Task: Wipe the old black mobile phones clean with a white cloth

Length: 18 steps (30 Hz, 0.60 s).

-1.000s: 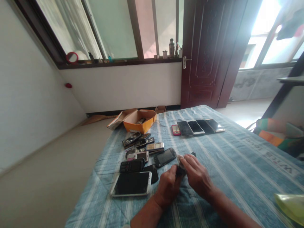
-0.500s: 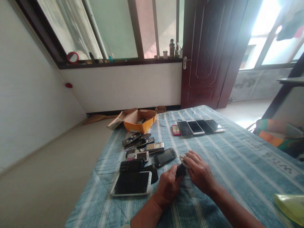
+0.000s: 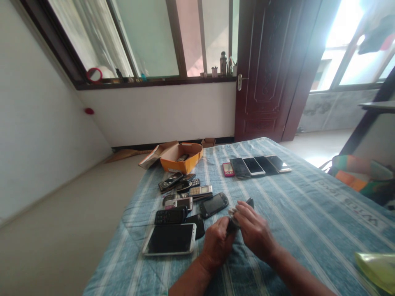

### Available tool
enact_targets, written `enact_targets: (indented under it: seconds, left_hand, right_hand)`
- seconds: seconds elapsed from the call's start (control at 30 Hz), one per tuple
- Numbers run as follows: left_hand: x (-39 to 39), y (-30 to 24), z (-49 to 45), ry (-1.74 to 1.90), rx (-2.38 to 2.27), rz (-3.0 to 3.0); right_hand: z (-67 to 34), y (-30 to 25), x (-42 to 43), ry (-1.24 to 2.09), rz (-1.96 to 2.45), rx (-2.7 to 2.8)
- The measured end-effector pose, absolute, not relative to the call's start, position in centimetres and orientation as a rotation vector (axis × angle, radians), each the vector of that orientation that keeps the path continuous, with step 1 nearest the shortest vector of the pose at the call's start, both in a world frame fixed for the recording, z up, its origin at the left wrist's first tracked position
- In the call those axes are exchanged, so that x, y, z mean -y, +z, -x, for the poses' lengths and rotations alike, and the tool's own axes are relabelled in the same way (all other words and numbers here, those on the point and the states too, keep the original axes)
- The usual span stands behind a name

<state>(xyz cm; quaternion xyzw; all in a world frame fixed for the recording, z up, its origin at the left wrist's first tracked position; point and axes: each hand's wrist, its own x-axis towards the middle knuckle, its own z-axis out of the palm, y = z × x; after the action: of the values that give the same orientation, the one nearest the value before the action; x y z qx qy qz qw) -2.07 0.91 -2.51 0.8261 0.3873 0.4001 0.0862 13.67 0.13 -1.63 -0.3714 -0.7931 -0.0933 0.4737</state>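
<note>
L hand [image 3: 218, 238] curls tight round dark phone [image 3: 232, 225], near end; R hand [image 3: 256, 231], fingers bent, holds white wad [image 3: 233, 214] on it; far tip pokes past R fingers.

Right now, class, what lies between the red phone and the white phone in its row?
In the head view, a dark phone lies between the red phone and the white phone.

Blue cloth cover [image 3: 324, 230] w/ wht stripes, grey letters on a paler band at right; far left, orange cardboard box [image 3: 174, 165]. Near left, flat rectangular device [image 3: 169, 239] w/ blk screen & wht frame; far right of ctr, small handset [image 3: 228, 169] w/ pinkish-red rim. Dark oblong device [image 3: 250, 202] near ctr; maroon panelled door [image 3: 268, 90] far right.
</note>
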Motion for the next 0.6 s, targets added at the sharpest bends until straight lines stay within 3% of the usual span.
enact_targets:
  seconds: [0.37,0.6]
  left_hand:
    - [-0.8,-2.5,2.3,1.074,-1.181,-2.485]
    - [-0.9,-2.7,2.2,1.13,-1.134,-2.478]
  right_hand:
    - [-16.1,-1.0,-1.5,-0.43,1.093,1.829]
    - [-14.1,-1.2,-0.4,-0.328,0.911,1.932]
